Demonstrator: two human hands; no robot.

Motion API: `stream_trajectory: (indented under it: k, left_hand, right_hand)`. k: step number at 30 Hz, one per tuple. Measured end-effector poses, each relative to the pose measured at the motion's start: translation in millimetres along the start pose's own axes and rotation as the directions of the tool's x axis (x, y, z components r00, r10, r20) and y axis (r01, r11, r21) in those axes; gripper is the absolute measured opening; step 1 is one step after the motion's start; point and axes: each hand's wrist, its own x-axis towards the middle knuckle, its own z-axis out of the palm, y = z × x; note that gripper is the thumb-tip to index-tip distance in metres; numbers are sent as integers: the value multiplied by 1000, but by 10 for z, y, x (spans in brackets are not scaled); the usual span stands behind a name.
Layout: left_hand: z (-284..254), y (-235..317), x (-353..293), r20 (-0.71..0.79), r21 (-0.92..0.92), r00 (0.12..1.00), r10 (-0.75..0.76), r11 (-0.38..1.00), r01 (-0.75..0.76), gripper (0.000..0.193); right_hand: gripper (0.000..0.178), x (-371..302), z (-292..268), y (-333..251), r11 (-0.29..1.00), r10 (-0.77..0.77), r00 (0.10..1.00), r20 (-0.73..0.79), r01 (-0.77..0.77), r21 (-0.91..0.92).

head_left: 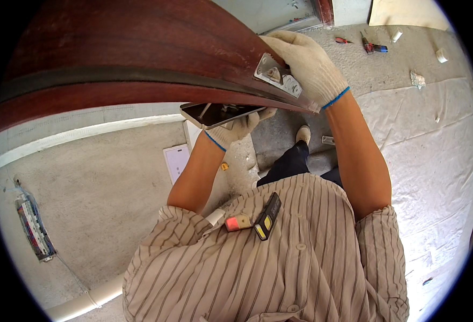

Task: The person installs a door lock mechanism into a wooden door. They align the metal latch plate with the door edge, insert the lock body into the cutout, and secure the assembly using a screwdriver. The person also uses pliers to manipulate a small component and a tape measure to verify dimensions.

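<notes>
Left hand holding panel, right hand on door, marked white box

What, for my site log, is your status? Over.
Left hand holding dark panel. Right hand at red-brown door, beside metal plate. Drill on floor, apart from hands.

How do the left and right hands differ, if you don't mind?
The left hand holds a dark piece; the right hand touches the door. The left hand is partly hidden by that piece; the right hand shows more fully. Both wear cream gloves with blue cuffs.
</notes>
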Motion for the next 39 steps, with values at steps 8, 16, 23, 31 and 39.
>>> stream_trajectory:
  k: [8,16,23,31,39]
  left_hand:
    - [18,16,10,-79,-7,997,-19,1000,19,82]
    - [88,1,8,-108,39,994,-28,999,32,85]
    - [26,93,49,-79,10,995,-59,998,60,89]
    - [269,-83,6,-129,9,989,70,998,-70,64]
    - [147,7,96,45,470,951,305,834,-289,59]
  right_hand:
    - [46,-7,4,57,1000,13,1000,-9,-13,-5]
    - [58,-35,-47,172,996,-89,995,-46,88,-25]
    - [50,-101,-13,206,983,-176,970,-169,183,32]
    - [18,-946,272,407,709,-701,648,-297,593,-380]
    - [48,-936,765,222,696,-407,913,37,337,-634]
